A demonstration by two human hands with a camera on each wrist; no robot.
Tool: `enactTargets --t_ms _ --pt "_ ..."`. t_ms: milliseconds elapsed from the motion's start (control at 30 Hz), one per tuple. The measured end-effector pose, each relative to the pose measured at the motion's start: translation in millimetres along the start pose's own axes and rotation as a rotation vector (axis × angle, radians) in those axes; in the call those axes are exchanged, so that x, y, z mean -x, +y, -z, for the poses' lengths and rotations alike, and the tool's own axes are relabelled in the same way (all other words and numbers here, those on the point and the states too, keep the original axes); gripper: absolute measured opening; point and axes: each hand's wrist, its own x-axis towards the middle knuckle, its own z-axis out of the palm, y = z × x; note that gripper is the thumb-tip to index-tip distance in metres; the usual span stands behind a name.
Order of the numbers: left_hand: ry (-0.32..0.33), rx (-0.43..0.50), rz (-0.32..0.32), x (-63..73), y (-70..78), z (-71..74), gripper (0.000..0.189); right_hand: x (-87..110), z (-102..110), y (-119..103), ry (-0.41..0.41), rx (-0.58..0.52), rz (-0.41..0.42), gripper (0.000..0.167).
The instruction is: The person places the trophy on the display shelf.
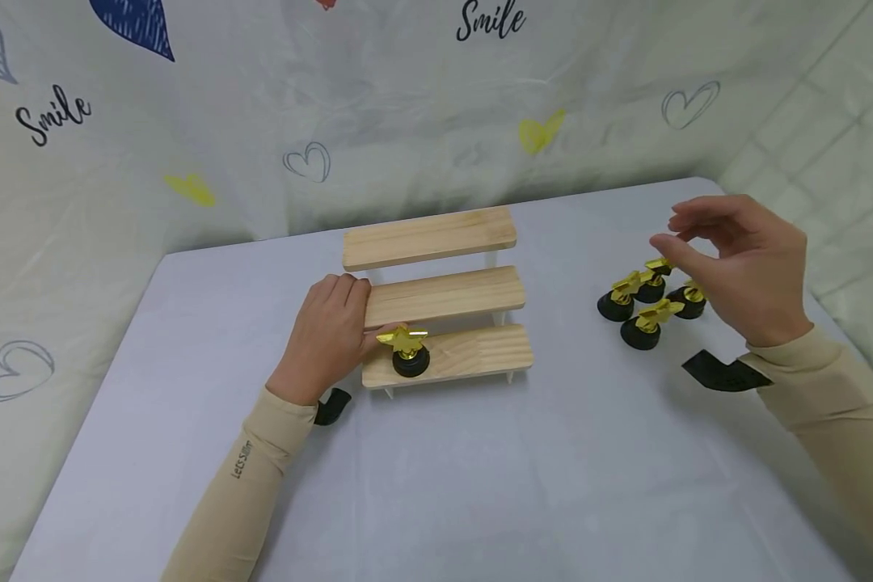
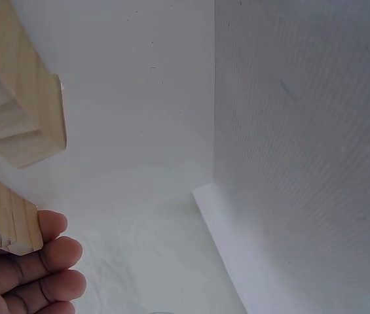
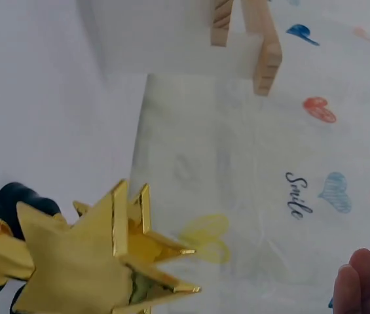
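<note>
A three-step wooden display stand (image 1: 447,298) stands on the white table. My left hand (image 1: 325,335) grips the left end of its middle step, and in the left wrist view its fingers (image 2: 60,252) curl past the end of a board (image 2: 13,219). One gold star trophy (image 1: 411,360) with a round black base stands upright at the left of the lowest step, close by my left thumb. To the right, my right hand (image 1: 752,263) hovers with curved fingers and holds nothing. Below it several similar star trophies (image 1: 642,335) stand grouped; their gold stars (image 3: 73,261) loom large in the right wrist view.
The white-covered table (image 1: 480,477) reaches back to a pale curtain (image 1: 422,97) printed with hearts and "Smile". A black strap end (image 1: 727,373) sticks out from the right sleeve, and another black piece (image 1: 332,406) from the left wrist.
</note>
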Motion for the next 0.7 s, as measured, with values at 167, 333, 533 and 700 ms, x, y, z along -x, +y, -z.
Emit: enactTargets --t_ms 167,333,533,700 --pt "0.031 0.003 -0.011 -0.5 0.4 0.1 0.085 -2.1 12.8 7.5 0.052 0.033 -0.003 0.034" --pt "0.044 0.007 -0.012 -0.5 0.8 -0.2 0.086 -2.0 28.3 16.5 0.077 0.214 -0.033 0.035" --pt "0.026 -0.005 -0.007 0.2 0.7 -1.0 0.087 2.0 43.6 27.2 0.073 0.256 -0.096 0.040" --pt "0.030 -0.011 -0.010 0.5 1.1 -1.7 0.087 7.8 56.9 39.9 0.063 0.352 -0.186 0.046"
